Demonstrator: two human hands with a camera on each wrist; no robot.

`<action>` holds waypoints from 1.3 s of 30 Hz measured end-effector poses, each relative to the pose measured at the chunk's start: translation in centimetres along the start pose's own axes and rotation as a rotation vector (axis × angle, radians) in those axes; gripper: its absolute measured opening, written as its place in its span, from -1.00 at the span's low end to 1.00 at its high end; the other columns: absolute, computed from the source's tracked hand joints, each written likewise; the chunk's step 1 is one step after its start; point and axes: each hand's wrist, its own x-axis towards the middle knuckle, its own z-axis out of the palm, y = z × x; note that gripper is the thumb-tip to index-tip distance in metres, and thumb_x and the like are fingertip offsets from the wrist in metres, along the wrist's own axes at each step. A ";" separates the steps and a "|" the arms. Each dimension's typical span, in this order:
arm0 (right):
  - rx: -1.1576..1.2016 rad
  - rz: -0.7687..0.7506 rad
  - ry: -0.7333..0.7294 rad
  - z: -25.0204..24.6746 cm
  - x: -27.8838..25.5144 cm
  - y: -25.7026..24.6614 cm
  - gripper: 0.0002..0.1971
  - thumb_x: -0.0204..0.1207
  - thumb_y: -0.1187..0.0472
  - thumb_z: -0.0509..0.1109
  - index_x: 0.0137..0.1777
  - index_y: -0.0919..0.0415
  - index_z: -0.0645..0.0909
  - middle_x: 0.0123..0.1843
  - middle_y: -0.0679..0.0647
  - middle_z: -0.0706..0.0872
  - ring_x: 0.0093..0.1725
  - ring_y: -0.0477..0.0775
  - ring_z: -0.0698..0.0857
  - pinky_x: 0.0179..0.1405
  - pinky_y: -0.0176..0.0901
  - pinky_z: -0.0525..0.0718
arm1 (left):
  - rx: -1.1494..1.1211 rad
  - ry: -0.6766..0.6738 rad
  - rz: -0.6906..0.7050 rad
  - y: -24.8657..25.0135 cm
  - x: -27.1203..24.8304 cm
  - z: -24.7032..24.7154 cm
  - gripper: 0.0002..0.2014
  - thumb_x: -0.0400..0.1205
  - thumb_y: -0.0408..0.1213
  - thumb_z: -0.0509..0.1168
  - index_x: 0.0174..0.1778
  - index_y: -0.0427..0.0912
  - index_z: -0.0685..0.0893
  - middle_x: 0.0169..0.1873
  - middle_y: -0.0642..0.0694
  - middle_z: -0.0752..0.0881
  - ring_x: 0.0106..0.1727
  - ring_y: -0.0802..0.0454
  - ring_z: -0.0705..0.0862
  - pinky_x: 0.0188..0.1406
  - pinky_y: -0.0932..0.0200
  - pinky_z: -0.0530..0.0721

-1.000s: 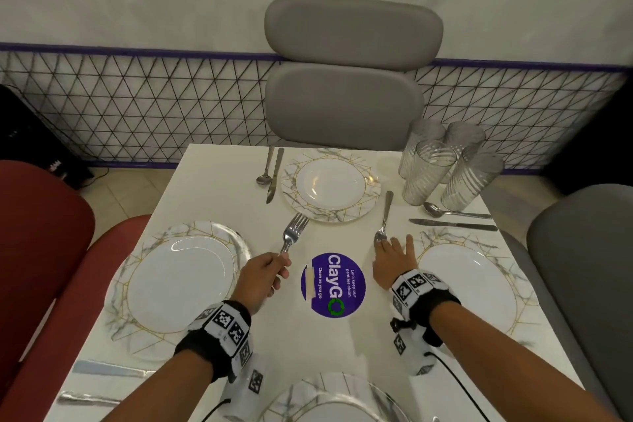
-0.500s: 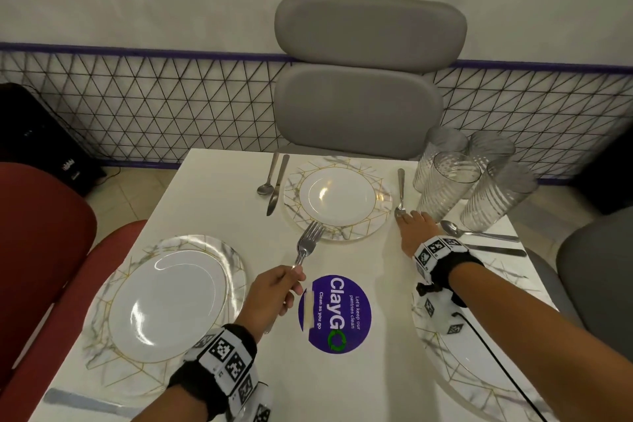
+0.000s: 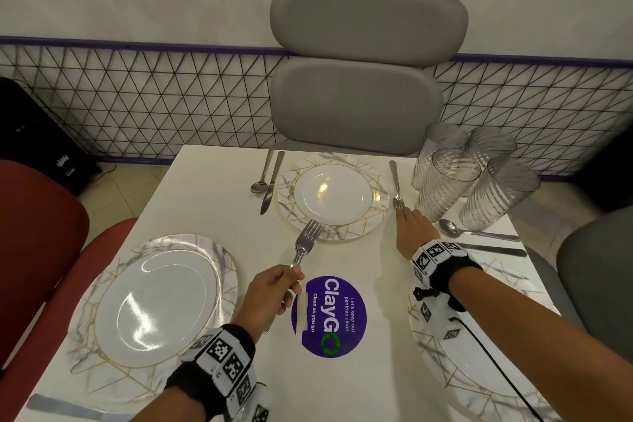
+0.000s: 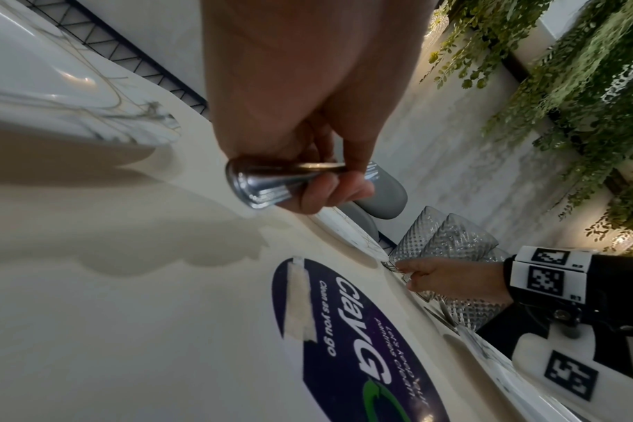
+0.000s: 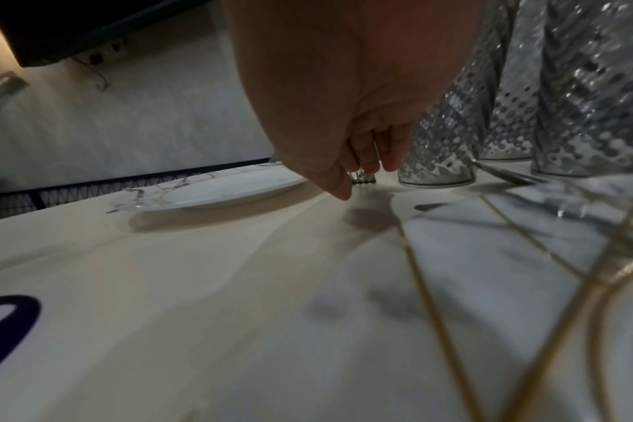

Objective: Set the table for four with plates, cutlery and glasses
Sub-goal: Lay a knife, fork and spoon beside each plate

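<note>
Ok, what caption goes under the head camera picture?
Left hand holds a fork; right hand touches another fork beside the far plate.

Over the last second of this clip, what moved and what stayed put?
The right hand slid a fork away from the table's centre to the far plate's right side, beside the glasses; its fingertips touch the tines. The left hand kept gripping a second fork, raised. Plates, spoons, knives and glasses stayed put.
</note>
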 end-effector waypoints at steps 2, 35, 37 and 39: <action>0.005 0.008 -0.007 0.0 0.2 0.2 -0.47 0.57 0.38 0.04 0.55 0.39 0.09 0.45 0.23 0.40 0.38 0.17 0.43 0.40 -0.12 0.39 | 0.000 0.000 0.002 0.1 0.1 0.1 -0.76 0.68 -0.19 0.21 -0.17 -0.23 0.68 -0.52 0.04 0.66 -0.53 0.15 0.47 -0.55 0.33 0.42; 0.039 0.048 0.049 -1.0 0.3 -0.3 -0.45 0.55 0.40 0.07 0.55 0.43 0.08 0.47 0.26 0.36 0.42 0.18 0.38 0.42 -0.13 0.32 | -0.043 0.077 0.005 0.0 0.2 -0.9 -0.85 0.66 -0.22 0.25 -0.06 -0.23 0.66 -0.35 -0.06 0.77 -0.53 0.16 0.54 -0.53 0.29 0.44; 0.085 0.044 0.084 -1.3 -0.3 -0.6 -0.43 0.53 0.42 0.09 0.55 0.43 0.07 0.49 0.26 0.34 0.43 0.18 0.37 0.44 -0.13 0.33 | -0.058 0.088 0.002 0.0 -0.1 -0.9 -0.87 0.66 -0.23 0.26 -0.06 -0.22 0.64 -0.34 -0.06 0.78 -0.53 0.15 0.55 -0.54 0.29 0.45; 0.160 -0.003 0.124 -1.9 -1.1 -1.3 -0.41 0.53 0.42 0.10 0.56 0.42 0.08 0.54 0.28 0.30 0.49 0.21 0.32 0.51 -0.11 0.27 | -0.077 0.096 -0.005 0.0 -0.7 -0.9 -0.88 0.66 -0.24 0.26 -0.05 -0.21 0.63 -0.35 -0.07 0.79 -0.53 0.14 0.56 -0.54 0.28 0.45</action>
